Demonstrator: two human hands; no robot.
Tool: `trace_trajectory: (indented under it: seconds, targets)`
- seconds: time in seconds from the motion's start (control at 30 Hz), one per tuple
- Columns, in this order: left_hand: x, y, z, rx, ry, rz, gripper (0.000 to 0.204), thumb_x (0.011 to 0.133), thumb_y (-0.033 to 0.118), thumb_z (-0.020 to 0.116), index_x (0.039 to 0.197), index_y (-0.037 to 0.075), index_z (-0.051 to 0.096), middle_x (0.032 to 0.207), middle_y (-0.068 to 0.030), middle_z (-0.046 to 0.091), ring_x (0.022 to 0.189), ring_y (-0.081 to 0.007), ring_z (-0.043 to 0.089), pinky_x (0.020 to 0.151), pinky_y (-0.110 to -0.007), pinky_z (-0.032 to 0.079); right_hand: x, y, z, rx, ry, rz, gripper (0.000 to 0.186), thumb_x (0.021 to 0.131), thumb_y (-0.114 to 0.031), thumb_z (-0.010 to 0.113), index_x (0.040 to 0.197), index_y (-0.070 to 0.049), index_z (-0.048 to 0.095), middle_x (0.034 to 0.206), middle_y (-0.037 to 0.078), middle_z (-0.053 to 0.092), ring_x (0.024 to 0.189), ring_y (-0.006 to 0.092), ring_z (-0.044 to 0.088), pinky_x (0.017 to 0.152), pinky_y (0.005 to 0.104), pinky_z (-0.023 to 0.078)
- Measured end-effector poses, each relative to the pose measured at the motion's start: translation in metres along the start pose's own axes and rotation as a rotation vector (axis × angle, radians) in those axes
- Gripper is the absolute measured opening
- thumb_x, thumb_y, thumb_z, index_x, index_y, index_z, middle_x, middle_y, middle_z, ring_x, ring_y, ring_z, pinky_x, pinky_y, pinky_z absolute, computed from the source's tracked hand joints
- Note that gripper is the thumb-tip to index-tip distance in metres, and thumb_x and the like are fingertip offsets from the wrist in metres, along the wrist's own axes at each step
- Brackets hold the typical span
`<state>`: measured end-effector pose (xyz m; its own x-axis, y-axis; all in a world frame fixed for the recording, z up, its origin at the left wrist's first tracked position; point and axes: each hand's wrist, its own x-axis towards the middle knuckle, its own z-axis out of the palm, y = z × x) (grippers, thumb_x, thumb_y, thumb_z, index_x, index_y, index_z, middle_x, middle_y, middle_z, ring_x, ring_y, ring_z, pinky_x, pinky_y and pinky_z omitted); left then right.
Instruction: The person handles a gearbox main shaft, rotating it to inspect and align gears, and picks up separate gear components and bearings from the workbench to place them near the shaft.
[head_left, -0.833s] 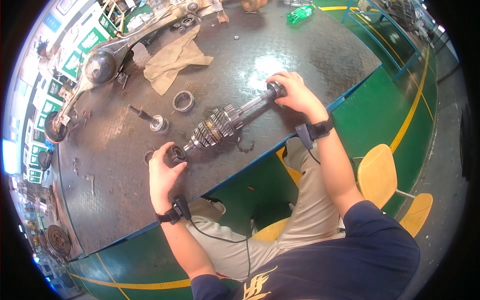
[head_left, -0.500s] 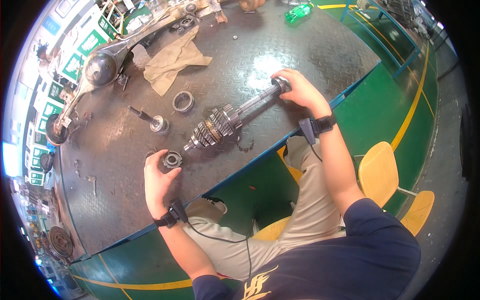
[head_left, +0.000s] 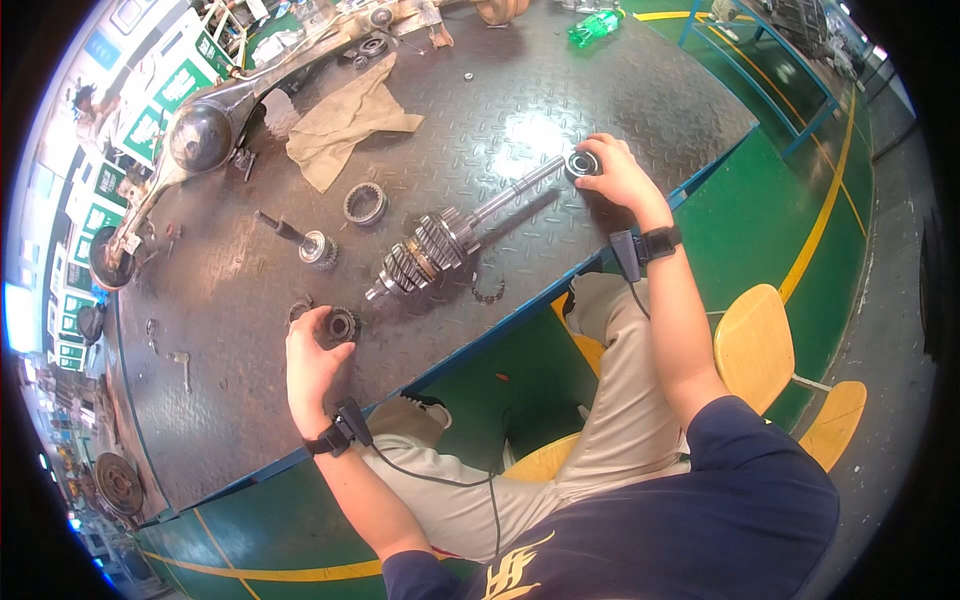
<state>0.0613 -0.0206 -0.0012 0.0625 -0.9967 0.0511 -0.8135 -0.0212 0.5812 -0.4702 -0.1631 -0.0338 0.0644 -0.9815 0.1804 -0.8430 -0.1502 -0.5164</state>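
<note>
My right hand (head_left: 622,182) grips a ring-shaped bearing (head_left: 583,165) just beyond the far end of a long gear shaft (head_left: 515,190). The shaft lies slanting on the metal table, with a stack of toothed gears (head_left: 428,252) at its near-left end. My left hand (head_left: 315,362) curves thumb and fingers round a small gear (head_left: 343,325) near the table's front edge; another small ring part (head_left: 300,308) lies partly behind its fingers. Between the hands, close to the edge, is a dark curved chain-like ring (head_left: 488,292).
A short shaft with a gear end (head_left: 318,248) and a toothed ring (head_left: 366,204) lie farther back. Beyond them are a tan cloth (head_left: 350,120), a large axle housing (head_left: 203,135) and a green bottle (head_left: 596,28). Yellow stools (head_left: 757,345) stand at the right.
My right hand has moved slightly right, and the bearing has come off the shaft's end and turned its face into view. My left hand and the small gear have shifted slightly.
</note>
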Motion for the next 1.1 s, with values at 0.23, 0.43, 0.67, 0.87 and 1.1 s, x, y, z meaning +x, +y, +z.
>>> trace_trajectory:
  seconds: [0.23,0.43,0.67,0.87,1.1]
  targets:
    - [0.001,0.002,-0.001,-0.055,-0.098,0.033,0.085,0.063,0.004,0.091,0.142,0.005,0.061,0.133,-0.0185,0.066,0.123,-0.0343,0.063,0.109,-0.043,0.05,-0.006,-0.029,0.004,-0.06,0.093,-0.118,0.07,0.077,-0.008,0.077,0.144,-0.012,0.057,0.152,0.02,0.051,0.147,0.0405,0.042,0.12,0.0497,0.036]
    - [0.019,0.037,0.015,-0.036,0.015,0.189,0.095,0.068,0.009,0.091,0.154,0.008,0.05,0.147,-0.0219,0.057,0.138,-0.0376,0.053,0.118,-0.045,0.043,0.0,-0.156,0.056,-0.097,0.014,-0.612,0.075,0.075,0.001,0.065,0.149,-0.002,0.051,0.146,0.021,0.057,0.145,0.0375,0.047,0.126,0.0605,0.026]
    - [0.03,0.056,0.038,-0.039,0.039,0.24,0.088,0.075,0.01,0.087,0.154,0.008,0.05,0.152,-0.0197,0.054,0.14,-0.038,0.051,0.12,-0.046,0.041,0.0,-0.168,0.093,0.061,-0.013,-0.505,0.066,0.077,0.001,0.066,0.142,0.0,0.054,0.13,0.018,0.065,0.128,0.0377,0.057,0.123,0.0577,0.03]
    - [0.029,0.07,0.037,-0.083,0.041,0.197,0.077,0.078,0.004,0.084,0.149,0.007,0.054,0.144,-0.0173,0.059,0.137,-0.036,0.054,0.119,-0.045,0.042,0.001,-0.161,0.069,0.252,-0.163,-0.399,0.071,0.077,0.001,0.07,0.144,-0.007,0.048,0.133,0.022,0.064,0.127,0.0449,0.056,0.114,0.0489,0.041]
    - [0.055,0.062,0.051,-0.011,0.213,0.35,0.078,0.078,0.004,0.082,0.15,0.004,0.052,0.149,-0.0202,0.055,0.142,-0.0368,0.049,0.122,-0.045,0.039,0.009,-0.151,0.071,0.353,-0.243,-0.413,0.072,0.076,0.002,0.07,0.144,-0.007,0.05,0.135,0.021,0.063,0.131,0.0408,0.057,0.112,0.0464,0.047]
